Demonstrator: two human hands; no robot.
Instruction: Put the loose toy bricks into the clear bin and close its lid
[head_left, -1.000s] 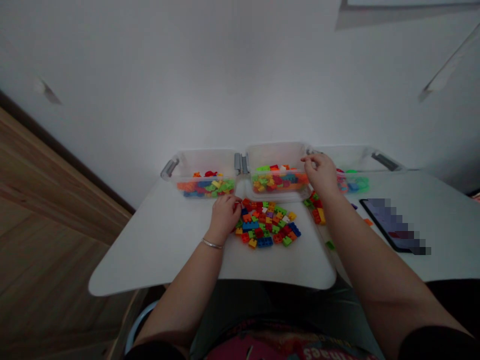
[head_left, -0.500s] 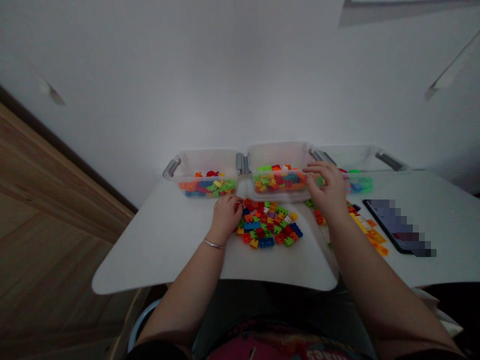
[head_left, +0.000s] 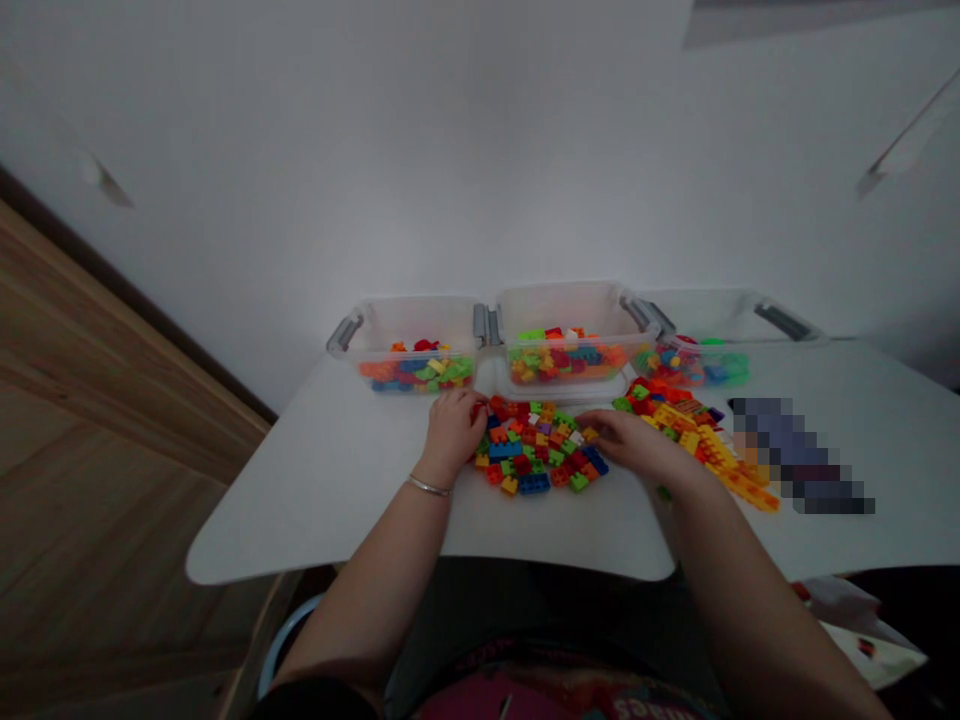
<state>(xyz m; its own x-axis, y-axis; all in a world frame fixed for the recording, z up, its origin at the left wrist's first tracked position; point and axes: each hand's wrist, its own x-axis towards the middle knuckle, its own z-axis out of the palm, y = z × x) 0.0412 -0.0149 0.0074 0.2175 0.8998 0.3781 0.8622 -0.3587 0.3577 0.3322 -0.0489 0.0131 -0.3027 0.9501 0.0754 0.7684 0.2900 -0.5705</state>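
Note:
A pile of small toy building bricks (head_left: 536, 460) in red, orange, green, blue and yellow lies on the white table. At its left edge rests my left hand (head_left: 454, 432), fingers curled together around a red brick (head_left: 476, 411) that is partly covered. My right hand (head_left: 626, 440) reaches over the pile's right edge, fingers stretched and apart. Its fingertips are beside a yellow brick (head_left: 590, 435); whether they touch it I cannot tell.
Three clear bins stand along the wall: the left bin (head_left: 420, 315), middle bin (head_left: 559, 305) and right bin (head_left: 705, 312), each with bricks inside. More bricks (head_left: 697, 440) lie right of my right hand, beside a dark, blurred-out flat device (head_left: 799, 455). The table's front edge (head_left: 555, 565) is near me.
My right hand has come down from in front of the middle and right bins to the pile's right edge. My left hand has stayed in place.

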